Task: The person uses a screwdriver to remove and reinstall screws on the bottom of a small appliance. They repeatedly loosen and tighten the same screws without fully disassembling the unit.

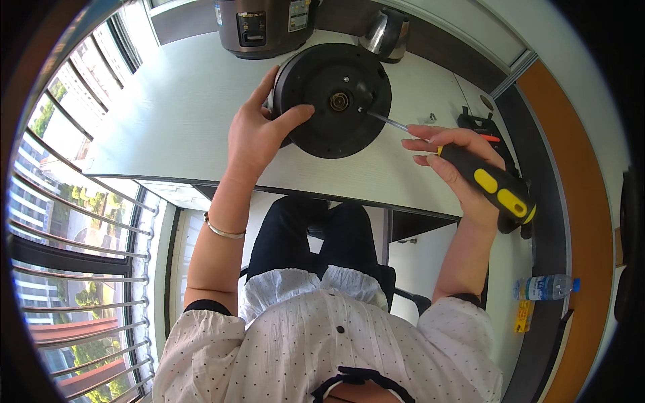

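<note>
A round black appliance base (pixel 326 138) faces up at me over the table, with a brass-coloured ring connector (pixel 339 101) at its centre. Gripping its left rim is my left hand (pixel 259 131), thumb laid across the black face and fingers behind the edge. My right hand (pixel 463 161) is closed around a screwdriver (pixel 494 188) with a thick black and yellow handle. The shaft slants up to the left, and its tip meets a screw hole (pixel 361 109) just right of the connector. Another small silver screw (pixel 346 79) shows above the connector.
A dark rice cooker (pixel 265 30) and a steel kettle (pixel 386 35) stand along the back of the table (pixel 161 127). Small metal pieces (pixel 433 117) lie to the right, near a black tool case (pixel 480 121). A water bottle (pixel 547 287) is at the lower right.
</note>
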`<action>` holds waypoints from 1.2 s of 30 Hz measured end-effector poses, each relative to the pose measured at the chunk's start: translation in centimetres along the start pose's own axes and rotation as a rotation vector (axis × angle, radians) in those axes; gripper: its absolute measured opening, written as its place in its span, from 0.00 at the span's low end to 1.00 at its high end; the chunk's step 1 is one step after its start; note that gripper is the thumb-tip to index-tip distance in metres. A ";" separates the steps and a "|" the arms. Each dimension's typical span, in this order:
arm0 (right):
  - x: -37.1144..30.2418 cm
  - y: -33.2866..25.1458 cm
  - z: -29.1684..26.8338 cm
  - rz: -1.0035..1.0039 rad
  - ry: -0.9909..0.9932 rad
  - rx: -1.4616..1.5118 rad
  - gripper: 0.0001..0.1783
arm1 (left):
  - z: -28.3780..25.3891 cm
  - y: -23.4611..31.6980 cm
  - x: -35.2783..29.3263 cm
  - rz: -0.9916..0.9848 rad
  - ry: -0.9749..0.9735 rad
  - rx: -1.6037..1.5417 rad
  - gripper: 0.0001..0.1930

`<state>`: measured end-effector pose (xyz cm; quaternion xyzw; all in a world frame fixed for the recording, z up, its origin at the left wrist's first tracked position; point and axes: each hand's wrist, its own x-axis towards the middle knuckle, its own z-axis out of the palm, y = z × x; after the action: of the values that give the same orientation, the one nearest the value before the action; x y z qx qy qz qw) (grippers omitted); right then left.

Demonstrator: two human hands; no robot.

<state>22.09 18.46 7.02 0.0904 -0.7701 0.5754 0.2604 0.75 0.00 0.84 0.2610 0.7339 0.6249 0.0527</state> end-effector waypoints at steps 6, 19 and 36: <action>0.4 1.2 1.7 -0.100 0.299 0.048 0.11 | 0.3 0.7 -0.5 -0.010 -0.001 0.056 0.44; -0.5 4.0 5.8 -0.200 0.647 0.168 0.05 | 0.7 1.9 -0.8 -0.021 0.002 0.150 0.44; 0.5 1.2 1.1 -0.037 0.181 -0.040 0.12 | 0.5 -0.7 0.4 0.096 -0.002 -0.053 0.42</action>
<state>20.85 17.92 6.08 0.0468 -0.7529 0.5608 0.3413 0.36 0.55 0.23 0.2950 0.7038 0.6456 0.0302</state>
